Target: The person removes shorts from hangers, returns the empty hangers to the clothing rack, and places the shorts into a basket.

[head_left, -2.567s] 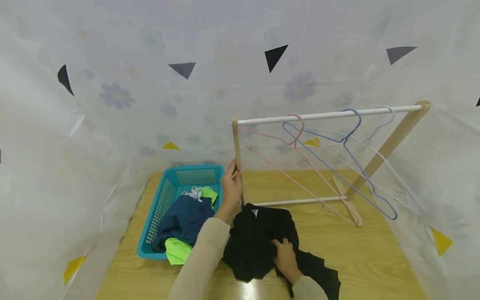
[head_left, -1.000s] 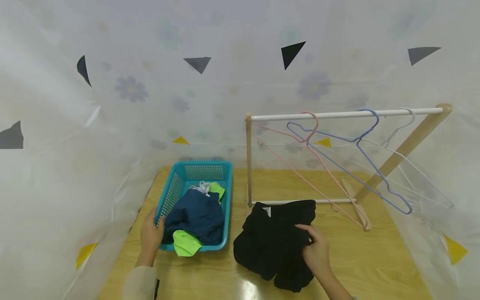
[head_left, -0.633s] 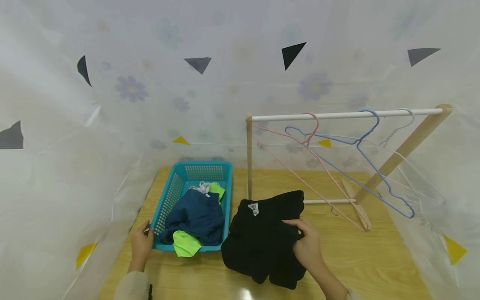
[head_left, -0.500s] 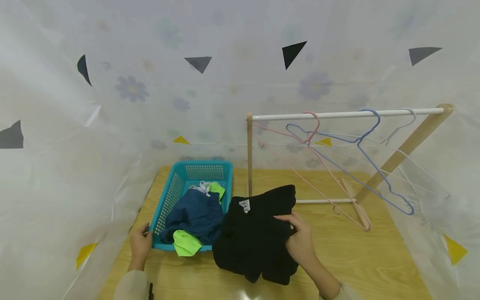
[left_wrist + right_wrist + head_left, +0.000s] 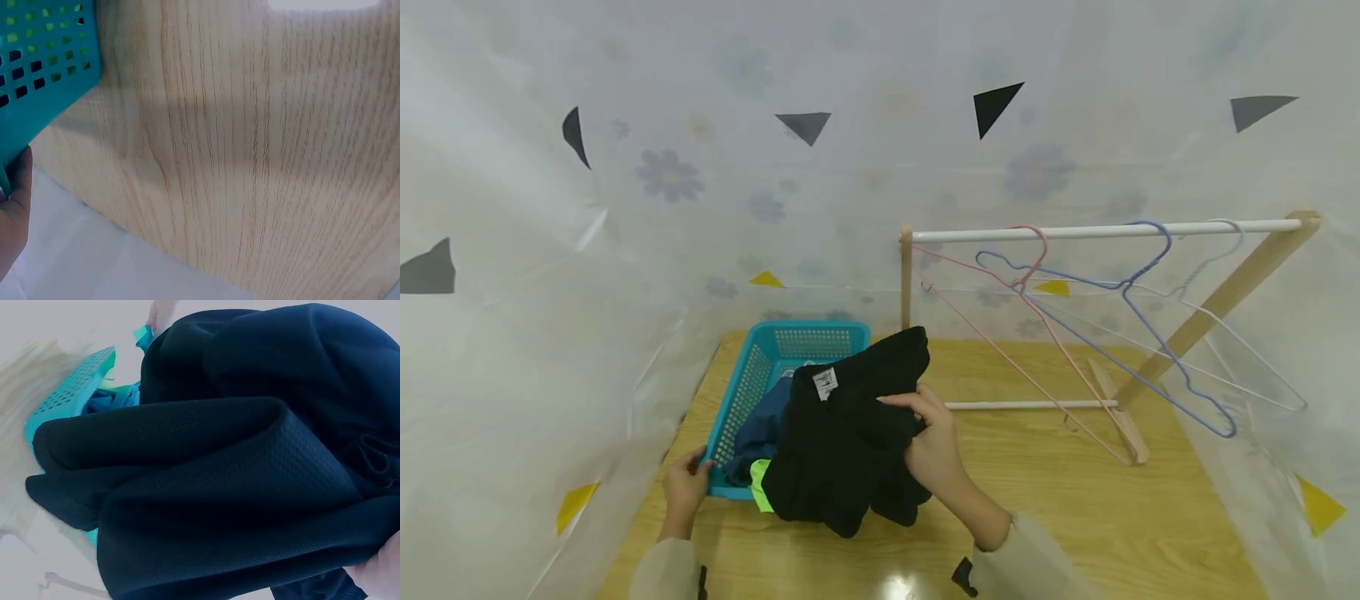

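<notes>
My right hand (image 5: 936, 446) pinches a folded black garment (image 5: 842, 450) with a white label, index finger stretched along the cloth. In the head view the garment overlaps the right side of a turquoise basket (image 5: 820, 340). My left hand (image 5: 685, 490) grips the basket's near left corner, thumb on the rim; the left wrist view catches its fingers (image 5: 22, 181) against the plastic wall. Inside the basket lie a dark blue garment (image 5: 762, 425) and a lime green cloth (image 5: 761, 483), both partly covered by the black one. Black cloth (image 5: 187, 444) fills most of the right wrist view.
Right of the basket stands a rack with a white rod (image 5: 1090, 232) and wooden posts. From it hang a pink hanger (image 5: 1021, 286), a blue hanger (image 5: 1126, 285) and a white hanger (image 5: 1182, 292). Plastic sheeting surrounds the wooden table (image 5: 1060, 533).
My left hand has gone from the rack's post to the basket's corner. The right hand has gathered the black garment off its place by the rack and carried it left, over the basket.
</notes>
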